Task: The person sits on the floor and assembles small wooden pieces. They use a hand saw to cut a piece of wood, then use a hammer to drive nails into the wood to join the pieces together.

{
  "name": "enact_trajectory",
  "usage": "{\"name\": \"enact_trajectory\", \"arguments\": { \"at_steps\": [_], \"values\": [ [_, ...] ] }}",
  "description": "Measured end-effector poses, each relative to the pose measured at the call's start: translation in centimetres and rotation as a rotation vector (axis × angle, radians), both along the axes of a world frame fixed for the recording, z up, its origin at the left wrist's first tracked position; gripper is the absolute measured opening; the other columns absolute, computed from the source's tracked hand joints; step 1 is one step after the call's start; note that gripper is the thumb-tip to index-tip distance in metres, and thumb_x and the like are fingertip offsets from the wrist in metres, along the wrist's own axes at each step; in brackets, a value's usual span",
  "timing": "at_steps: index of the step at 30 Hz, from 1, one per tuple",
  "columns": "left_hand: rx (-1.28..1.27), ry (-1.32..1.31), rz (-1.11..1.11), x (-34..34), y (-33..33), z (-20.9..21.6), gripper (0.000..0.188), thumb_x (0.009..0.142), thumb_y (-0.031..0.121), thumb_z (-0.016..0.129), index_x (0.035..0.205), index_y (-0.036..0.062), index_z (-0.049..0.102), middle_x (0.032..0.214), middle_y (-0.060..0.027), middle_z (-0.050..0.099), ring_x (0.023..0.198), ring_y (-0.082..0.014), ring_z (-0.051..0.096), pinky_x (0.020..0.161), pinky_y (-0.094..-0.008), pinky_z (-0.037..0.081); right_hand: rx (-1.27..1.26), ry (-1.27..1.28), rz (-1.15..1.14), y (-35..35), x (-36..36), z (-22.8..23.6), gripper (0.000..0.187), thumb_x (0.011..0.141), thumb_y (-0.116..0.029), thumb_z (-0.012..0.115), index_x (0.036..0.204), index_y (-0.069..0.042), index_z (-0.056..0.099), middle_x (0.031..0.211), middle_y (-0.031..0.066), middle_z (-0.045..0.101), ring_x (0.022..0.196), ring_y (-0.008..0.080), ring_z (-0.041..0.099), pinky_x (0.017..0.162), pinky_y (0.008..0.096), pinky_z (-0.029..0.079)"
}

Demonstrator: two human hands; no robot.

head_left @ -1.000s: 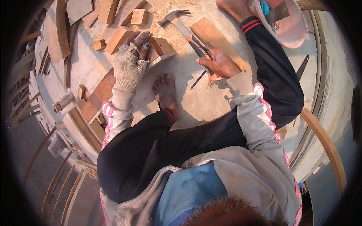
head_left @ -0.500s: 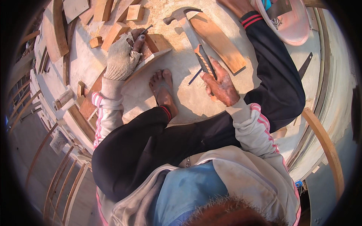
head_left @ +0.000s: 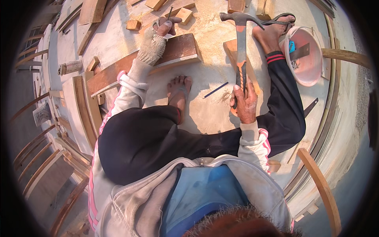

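Observation:
My left hand (head_left: 161,33), in a knitted work glove with bare fingertips, pinches a nail (head_left: 170,13) that points up and away. This hand is over the far edge of a long reddish-brown plank (head_left: 179,48) lying aslant in front of me. In my right hand (head_left: 245,102) is a claw hammer (head_left: 240,49), gripped low on its black and orange handle. The hammer's head is at the far end, its claw toward the right. A blue pencil (head_left: 216,90) lies on the floor between my bare foot and the right hand.
Under the hammer lies a wooden board (head_left: 233,49). A pale bucket (head_left: 317,77) with a metal blade and a blue item in it stands at right, near a handsaw (head_left: 311,107). Wood blocks (head_left: 184,15) and sawdust are scattered at the far side; curved timbers (head_left: 81,106) lie at left.
The whole view has shifted and turned. The hammer has swung from leaning left to pointing nearly straight away from me. The nail in my left hand now stands steeper.

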State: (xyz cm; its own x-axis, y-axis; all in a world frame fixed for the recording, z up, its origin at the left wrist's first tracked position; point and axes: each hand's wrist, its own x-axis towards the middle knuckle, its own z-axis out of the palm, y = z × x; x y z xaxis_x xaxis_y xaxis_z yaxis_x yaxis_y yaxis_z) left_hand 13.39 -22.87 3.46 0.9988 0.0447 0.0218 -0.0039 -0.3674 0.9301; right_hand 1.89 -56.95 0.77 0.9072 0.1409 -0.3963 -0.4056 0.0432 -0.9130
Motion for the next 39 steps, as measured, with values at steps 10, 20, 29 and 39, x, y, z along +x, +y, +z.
{"name": "enact_trajectory", "arguments": {
  "at_steps": [10, 20, 29, 39],
  "values": [
    [-0.328, 0.153, -0.030, -2.6, -0.7, 2.9, 0.044, 0.110, 0.034, 0.050, 0.133, 0.0022, 0.069, 0.088, -0.0054, 0.067, 0.085, -0.0151, 0.065, 0.085, -0.0314, 0.053, 0.145, 0.113, -0.063, 2.2, 0.3, 1.4, 0.022, 0.103, -0.019, 0.070, 0.115, -0.005, 0.058, 0.071, -0.0022, 0.052, 0.052, 0.0063, 0.048, 0.047, 0.0243, 0.041],
    [0.138, -0.049, -0.053, -2.9, -1.4, 1.9, 0.035, 0.101, 0.028, 0.068, 0.131, 0.0119, 0.076, 0.082, -0.0099, 0.068, 0.077, -0.0166, 0.062, 0.078, -0.0345, 0.051, 0.061, 0.250, 0.022, 1.8, -0.9, -1.8, 0.020, 0.104, -0.024, 0.072, 0.109, -0.012, 0.056, 0.069, -0.0031, 0.050, 0.050, 0.0067, 0.049, 0.044, 0.0259, 0.042],
    [0.175, -0.061, 0.006, -2.8, -2.0, 0.5, 0.025, 0.101, 0.026, 0.073, 0.115, 0.0067, 0.081, 0.088, -0.0114, 0.077, 0.078, -0.0183, 0.070, 0.072, -0.0326, 0.055, 0.006, 0.184, 0.083, 2.1, -1.0, -1.6, 0.024, 0.102, -0.025, 0.072, 0.097, -0.009, 0.055, 0.069, -0.0030, 0.052, 0.050, 0.0055, 0.048, 0.044, 0.0247, 0.039],
    [0.249, -0.130, -0.012, -2.8, -2.5, -0.6, 0.024, 0.101, 0.027, 0.073, 0.114, 0.0072, 0.080, 0.097, -0.0153, 0.077, 0.084, -0.0292, 0.073, 0.075, -0.0374, 0.056, -0.041, 0.109, 0.116, 1.9, -1.0, -2.0, 0.026, 0.103, -0.028, 0.072, 0.104, -0.008, 0.055, 0.068, -0.0013, 0.052, 0.049, 0.0075, 0.049, 0.045, 0.0252, 0.040]
  ]
}}
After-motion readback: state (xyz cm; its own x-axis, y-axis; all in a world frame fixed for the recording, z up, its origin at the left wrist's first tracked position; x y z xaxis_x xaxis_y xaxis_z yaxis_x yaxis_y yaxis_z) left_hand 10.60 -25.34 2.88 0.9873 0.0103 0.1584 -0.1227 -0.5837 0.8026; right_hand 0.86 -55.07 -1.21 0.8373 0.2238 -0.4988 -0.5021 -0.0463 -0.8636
